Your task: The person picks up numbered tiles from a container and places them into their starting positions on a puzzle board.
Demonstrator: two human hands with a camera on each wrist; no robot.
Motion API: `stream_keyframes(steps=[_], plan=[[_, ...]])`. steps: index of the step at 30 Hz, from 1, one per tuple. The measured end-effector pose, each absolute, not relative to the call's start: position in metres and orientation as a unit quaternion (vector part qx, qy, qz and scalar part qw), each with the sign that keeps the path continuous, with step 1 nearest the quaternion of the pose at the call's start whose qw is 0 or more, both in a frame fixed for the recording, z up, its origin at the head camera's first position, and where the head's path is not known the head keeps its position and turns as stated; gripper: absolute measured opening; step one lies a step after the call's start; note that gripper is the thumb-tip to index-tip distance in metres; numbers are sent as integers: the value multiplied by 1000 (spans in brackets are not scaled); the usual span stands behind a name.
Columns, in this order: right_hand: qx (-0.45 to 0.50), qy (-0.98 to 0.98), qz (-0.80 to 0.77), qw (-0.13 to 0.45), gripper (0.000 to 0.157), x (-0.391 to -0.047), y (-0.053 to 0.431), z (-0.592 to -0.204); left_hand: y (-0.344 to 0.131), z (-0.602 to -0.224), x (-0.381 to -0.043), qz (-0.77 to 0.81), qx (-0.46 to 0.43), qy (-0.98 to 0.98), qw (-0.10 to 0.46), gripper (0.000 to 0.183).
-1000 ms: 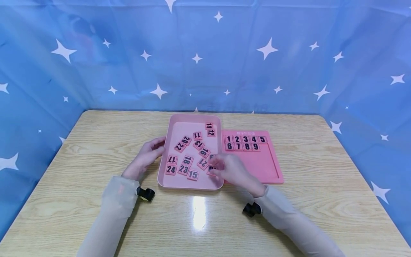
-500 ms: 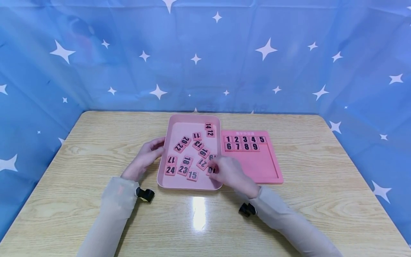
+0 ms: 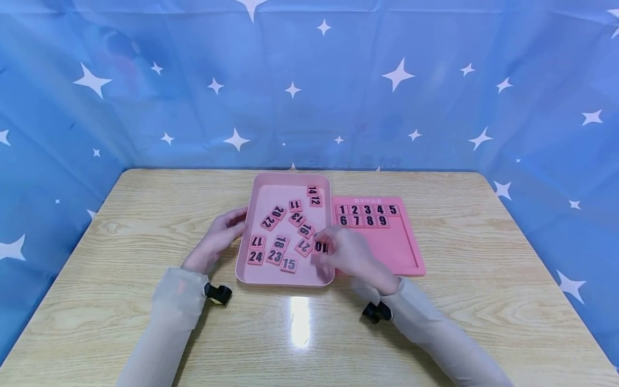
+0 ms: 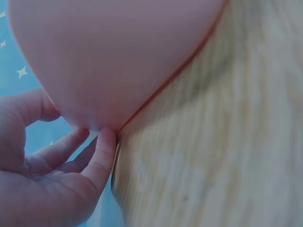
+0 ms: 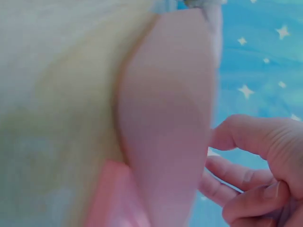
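Note:
A pink tray [image 3: 285, 278] holds several loose number tiles, lying at various angles, such as the 15 tile [image 3: 289, 264] and the 24 tile [image 3: 256, 257]. My right hand [image 3: 349, 251] is over the tray's right side, pinching the 10 tile [image 3: 321, 247] between thumb and fingers. In the right wrist view the tray wall hides that tile. My left hand [image 3: 217, 236] rests at the tray's left edge, and in the left wrist view its fingertips [image 4: 108, 135] touch the outer wall from outside, fingers loosely bent.
Right beside the tray lies a pink number board [image 3: 387, 250], partly behind my right hand. Tiles 1 to 9 fill its top row and most of the second. Both stand on a wooden table [image 3: 464, 242], with a blue starry cloth [image 3: 193, 107] behind.
The 10 tile has moved up and away from the tray's front edge with my right hand, now covering the 19 tile. My left hand stays at the tray's edge.

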State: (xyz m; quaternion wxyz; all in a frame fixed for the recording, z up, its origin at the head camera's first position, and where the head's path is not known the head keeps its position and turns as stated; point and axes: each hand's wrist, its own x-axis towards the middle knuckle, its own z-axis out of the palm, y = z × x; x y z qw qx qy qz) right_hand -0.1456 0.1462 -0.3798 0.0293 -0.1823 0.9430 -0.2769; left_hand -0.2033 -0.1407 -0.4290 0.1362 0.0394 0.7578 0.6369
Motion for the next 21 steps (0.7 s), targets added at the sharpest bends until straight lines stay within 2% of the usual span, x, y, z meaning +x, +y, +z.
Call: stream_keyframes(steps=[6,12,21], plan=[[-164,941,-296,-12,36,-149,172,-364,-141,-430,-203,643,44,754,130,48],[-134,945,-298,-35,32,-152,207,-366,-142,-430,-205,645,40,751,138,48],[-59,968,-242,-13,33,-151,248,-387,-142,-431,-205,645,47,751,136,48]])
